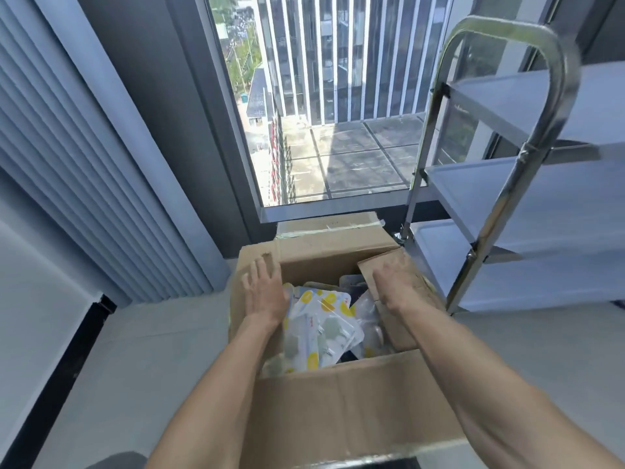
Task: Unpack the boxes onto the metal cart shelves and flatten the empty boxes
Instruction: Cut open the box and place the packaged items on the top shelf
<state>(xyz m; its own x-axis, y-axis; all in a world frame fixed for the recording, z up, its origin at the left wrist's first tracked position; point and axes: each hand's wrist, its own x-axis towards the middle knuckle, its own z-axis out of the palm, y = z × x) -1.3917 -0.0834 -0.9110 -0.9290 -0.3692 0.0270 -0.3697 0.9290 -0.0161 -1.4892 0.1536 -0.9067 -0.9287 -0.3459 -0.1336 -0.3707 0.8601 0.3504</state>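
Observation:
An open cardboard box (338, 397) stands on the floor below me, its flaps spread. Inside lie several flat blister packs (324, 323) with white, yellow and pale green print. My left hand (263, 289) presses flat on the left flap, fingers straight. My right hand (395, 282) rests flat on the right flap (399, 319), which tilts inward over the contents. The metal cart (527, 198) stands to the right, with three bare shelves. A second, closed box (331, 225) sits behind the open one against the window.
A floor-to-ceiling window (338, 96) is straight ahead. Pleated blinds (67, 164) cover the left wall. Pale floor (135, 350) lies to the left of the box. The cart's curved handle bar (507, 32) rises at upper right.

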